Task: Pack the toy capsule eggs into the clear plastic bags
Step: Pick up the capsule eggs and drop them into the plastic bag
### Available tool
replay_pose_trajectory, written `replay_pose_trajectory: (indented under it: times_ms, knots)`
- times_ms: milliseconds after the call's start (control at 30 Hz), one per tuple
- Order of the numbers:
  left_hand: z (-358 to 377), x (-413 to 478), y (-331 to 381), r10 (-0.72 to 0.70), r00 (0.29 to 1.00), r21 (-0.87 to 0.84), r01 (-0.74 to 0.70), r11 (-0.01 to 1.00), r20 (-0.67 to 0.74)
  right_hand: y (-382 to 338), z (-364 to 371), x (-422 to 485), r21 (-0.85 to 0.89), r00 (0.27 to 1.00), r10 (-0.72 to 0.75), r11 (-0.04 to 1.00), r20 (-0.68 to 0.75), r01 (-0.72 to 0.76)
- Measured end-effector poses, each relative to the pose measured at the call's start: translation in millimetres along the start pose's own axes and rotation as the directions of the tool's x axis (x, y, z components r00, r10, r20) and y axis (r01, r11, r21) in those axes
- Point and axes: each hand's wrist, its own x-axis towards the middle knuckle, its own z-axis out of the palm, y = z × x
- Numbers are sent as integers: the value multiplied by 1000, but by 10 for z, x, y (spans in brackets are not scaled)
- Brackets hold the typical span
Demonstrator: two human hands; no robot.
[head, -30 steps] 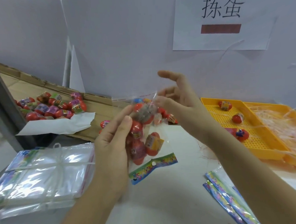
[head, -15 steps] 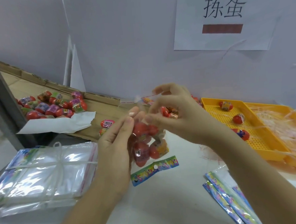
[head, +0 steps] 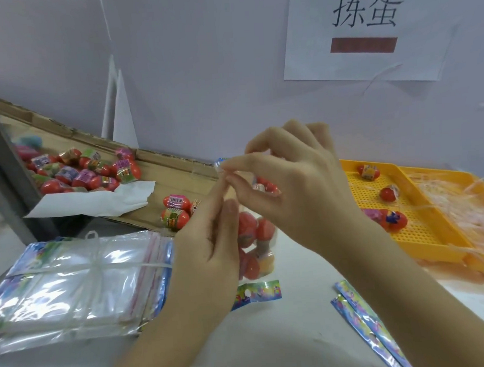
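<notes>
eggs (head: 248, 229), red and orange, are seen packed inside a clear bag (head: 263, 255) that is held upright over the middle of the surface (head: 273, 337). the bag's open top is pinched between thumb and forefinger of the right hand (head: 300, 191), with the other fingers curled above it. the bag's upper part is pinched by the left hand (head: 207, 242), whose fingers are nearly straight and pointed up. a printed strip (head: 257, 294) at the bag's lower end is seen at the surface; contact cannot be told. a tied stack of empty bags (head: 71, 284) is laid by the left edge. loose eggs (head: 87, 170) are heaped on cardboard (head: 160, 171) at the far left corner, and a few more are kept in a yellow tray (head: 424, 223) by the right edge.
</notes>
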Motion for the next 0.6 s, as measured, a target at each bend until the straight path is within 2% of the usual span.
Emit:
replay_pose_trajectory:
  times_ms: [133,200,267,433,533,600]
  knots:
    - [-42,-27,-73,-12,999,154,6,988,38,6,-33,16,-75,998,-50,996,33,52]
    - [-74,-21,-92,34,997,338,-58,939,75,-5,-50,31,-144,995,-81,986,58,89]
    - [-90,-16,-93,59,993,436,-99,894,105,10,-75,42,-190,991,-89,976,97,106]
    - [-71,-6,-62,115,991,370,-132,920,67,126,-104,43,-140,995,-15,990,104,29]
    - [-67,-2,-116,-21,1000,202,18,979,9,277,-89,35,-137,997,69,988,26,-65]
    - [-69,22,-136,-57,998,193,62,979,-35,558,-179,25,-63,974,225,972,-37,-227]
